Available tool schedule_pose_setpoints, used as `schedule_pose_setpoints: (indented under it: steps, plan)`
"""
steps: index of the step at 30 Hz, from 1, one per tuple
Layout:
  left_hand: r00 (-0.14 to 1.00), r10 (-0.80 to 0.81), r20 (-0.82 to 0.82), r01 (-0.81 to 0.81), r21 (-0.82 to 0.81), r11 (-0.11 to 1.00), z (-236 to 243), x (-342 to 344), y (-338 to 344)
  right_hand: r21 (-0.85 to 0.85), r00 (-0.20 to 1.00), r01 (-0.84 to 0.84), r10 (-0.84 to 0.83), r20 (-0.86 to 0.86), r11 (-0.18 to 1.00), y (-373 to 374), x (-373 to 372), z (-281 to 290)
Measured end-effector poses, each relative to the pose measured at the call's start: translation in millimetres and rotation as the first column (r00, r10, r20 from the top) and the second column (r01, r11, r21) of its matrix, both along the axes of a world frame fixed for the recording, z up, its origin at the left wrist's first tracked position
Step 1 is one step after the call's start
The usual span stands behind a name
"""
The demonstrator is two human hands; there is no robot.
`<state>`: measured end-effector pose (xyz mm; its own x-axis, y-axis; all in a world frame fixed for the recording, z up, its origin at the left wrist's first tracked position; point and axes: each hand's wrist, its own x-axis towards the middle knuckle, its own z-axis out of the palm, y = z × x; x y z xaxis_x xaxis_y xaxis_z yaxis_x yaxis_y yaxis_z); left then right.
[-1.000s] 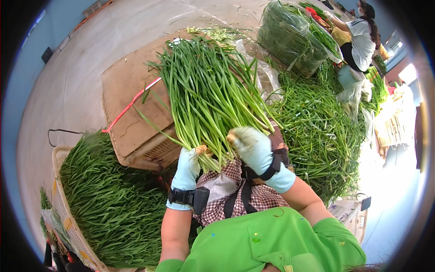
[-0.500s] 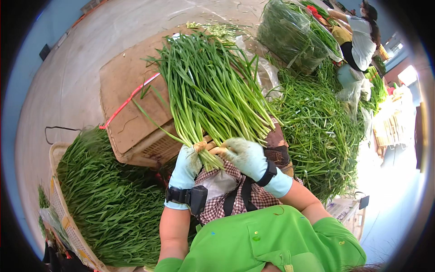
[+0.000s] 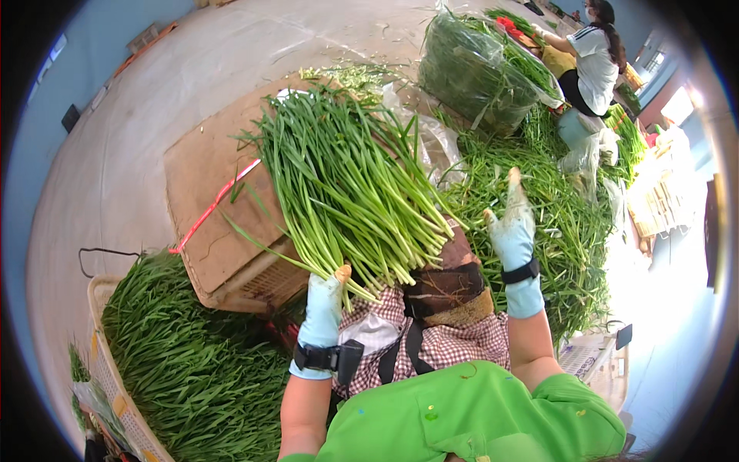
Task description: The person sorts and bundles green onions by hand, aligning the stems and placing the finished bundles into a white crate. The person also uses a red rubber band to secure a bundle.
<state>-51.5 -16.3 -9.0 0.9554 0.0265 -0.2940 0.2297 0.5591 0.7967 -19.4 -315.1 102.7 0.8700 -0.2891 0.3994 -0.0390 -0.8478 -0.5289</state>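
A thick sheaf of long green garlic chives (image 3: 354, 185) lies across a brown board, its pale stem ends toward me. My left hand (image 3: 322, 304), in a light blue glove with worn fingertips, is closed around a few stems at the sheaf's left edge. Gloved the same way, my right hand (image 3: 513, 231) is raised to the right, thumb and fingers apart, with nothing in it. Behind that hand spreads a heap of loose chives (image 3: 566, 262). Each wrist carries a black strap.
The brown board (image 3: 208, 231) rests on a crate, with a red strip (image 3: 215, 204) along it. Lower left stands a plastic crate (image 3: 115, 377) of chives. A clear bag (image 3: 477, 81) of greens lies far right, near another person (image 3: 596, 69) in a white top.
My right hand has left the stems beside my left hand and swung right, opening over the loose heap. My left hand keeps its grip, slightly lower.
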Motion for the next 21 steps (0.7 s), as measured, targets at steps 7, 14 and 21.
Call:
schedule_pose_setpoints:
  steps: [7, 14, 21]
  plan:
    - [0.995, 0.051, 0.088, -0.071, 0.246, 0.967, 4, 4, -50, 0.237, 0.881, -0.141, 0.231, -0.413, 0.961, -4, 47, -53]
    - [0.973, -0.006, 0.231, -0.138, 0.604, 0.785, -30, 20, -72, 0.536, 0.649, -0.502, 0.705, -0.287, 0.679, 38, 59, -60]
    - [0.990, 0.124, 0.064, -0.133, 0.173, 0.976, -21, 22, -66, 0.830, 0.677, -0.229, 0.696, -0.240, 0.508, 54, 63, -57]
